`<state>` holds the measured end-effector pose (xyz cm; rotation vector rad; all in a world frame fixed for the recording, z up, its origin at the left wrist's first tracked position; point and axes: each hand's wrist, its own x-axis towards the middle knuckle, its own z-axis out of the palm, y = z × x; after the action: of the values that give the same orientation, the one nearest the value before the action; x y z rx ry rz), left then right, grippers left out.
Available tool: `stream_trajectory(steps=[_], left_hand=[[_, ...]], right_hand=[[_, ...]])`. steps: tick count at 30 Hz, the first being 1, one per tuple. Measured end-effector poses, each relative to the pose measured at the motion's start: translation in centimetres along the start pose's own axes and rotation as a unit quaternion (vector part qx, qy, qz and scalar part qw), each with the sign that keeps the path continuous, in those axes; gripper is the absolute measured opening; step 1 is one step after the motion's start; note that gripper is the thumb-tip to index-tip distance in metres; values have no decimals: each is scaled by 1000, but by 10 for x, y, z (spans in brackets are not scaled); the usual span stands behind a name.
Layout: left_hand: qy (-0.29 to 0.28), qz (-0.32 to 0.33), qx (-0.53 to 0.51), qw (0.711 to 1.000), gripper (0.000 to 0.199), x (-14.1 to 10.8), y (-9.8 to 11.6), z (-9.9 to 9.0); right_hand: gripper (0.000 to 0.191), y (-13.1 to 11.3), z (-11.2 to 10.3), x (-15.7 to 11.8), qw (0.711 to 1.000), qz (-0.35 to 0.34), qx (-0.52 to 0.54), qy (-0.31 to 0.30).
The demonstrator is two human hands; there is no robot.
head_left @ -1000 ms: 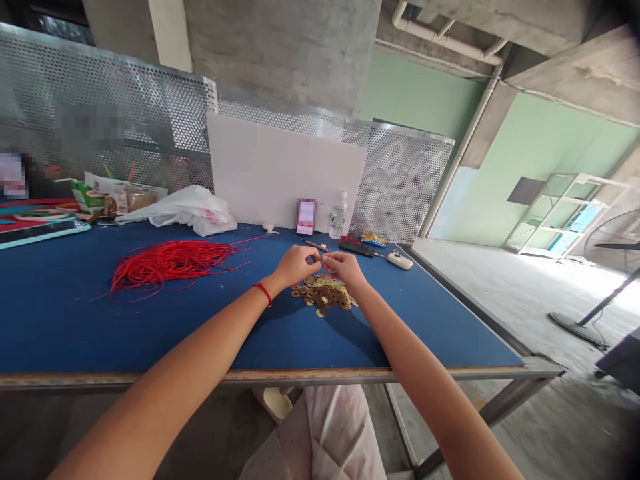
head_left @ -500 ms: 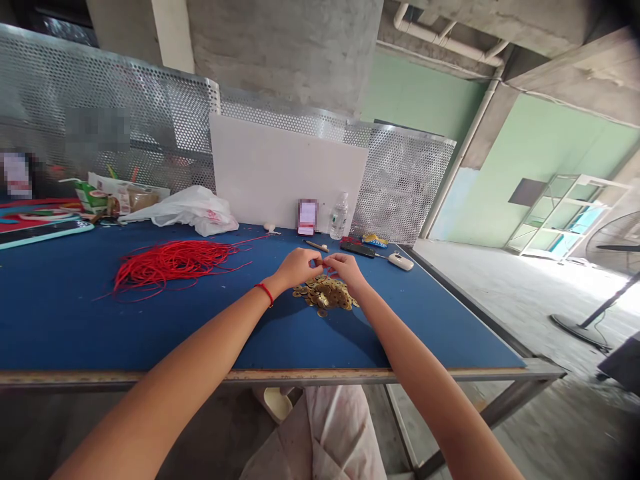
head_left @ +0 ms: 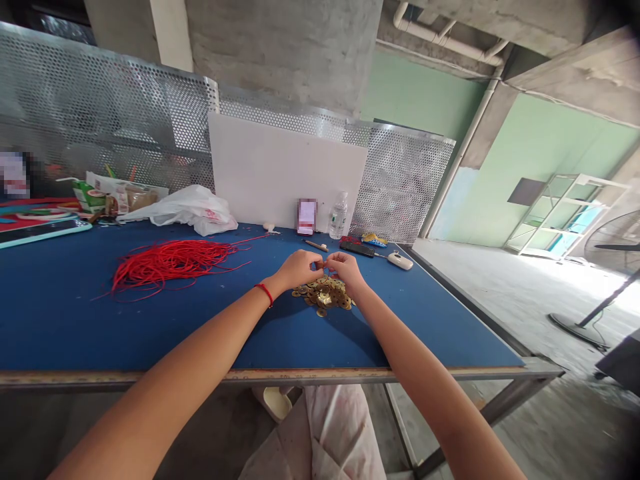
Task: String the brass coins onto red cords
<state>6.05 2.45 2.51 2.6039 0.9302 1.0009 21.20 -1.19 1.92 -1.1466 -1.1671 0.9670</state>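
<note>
Barely anything changed from a second earlier: my left hand (head_left: pixel 299 270) and right hand (head_left: pixel 346 271) stayed pinched together, fingertips (head_left: pixel 319 265) clenched on what looked like a thin red cord (head_left: pixel 327 266), though it's tiny. Right below sat a heap of brassy holed coins (head_left: pixel 323 295) on the blue table (head_left: pixel 100 327), with a tangled red cord bundle (head_left: pixel 170 263) off left.

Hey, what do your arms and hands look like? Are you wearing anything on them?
The left arm and right arm are bare, with no sleeves or gloves. A thin red string bracelet circles the left wrist; the right wrist has none.
</note>
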Motion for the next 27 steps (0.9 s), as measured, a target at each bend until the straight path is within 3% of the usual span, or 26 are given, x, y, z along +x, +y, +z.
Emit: stream_trajectory(steps=[9, 12, 17, 22, 25, 27], left_hand=[[-10, -12, -75, 997, 9, 1, -3, 3], [-44, -34, -147, 988, 9, 3, -5, 5], [-152, -90, -296, 939, 14, 2, -1, -1], [-169, -140, -407, 887, 16, -1, 1, -6], [-181, -157, -472, 848, 14, -1, -1, -7], [-188, -173, -500, 827, 13, 0, -2, -8]], right_hand=[[25, -7, -3, 1, 995, -2, 103, 7], [25, -10, -8, 5, 989, -31, 143, 21], [21, -10, -12, 12, 979, -77, 181, 46], [17, -8, -12, 15, 974, -110, 191, 55], [16, -5, -11, 16, 984, -131, 117, 41], [17, -2, -10, 16, 990, -136, 3, 47]])
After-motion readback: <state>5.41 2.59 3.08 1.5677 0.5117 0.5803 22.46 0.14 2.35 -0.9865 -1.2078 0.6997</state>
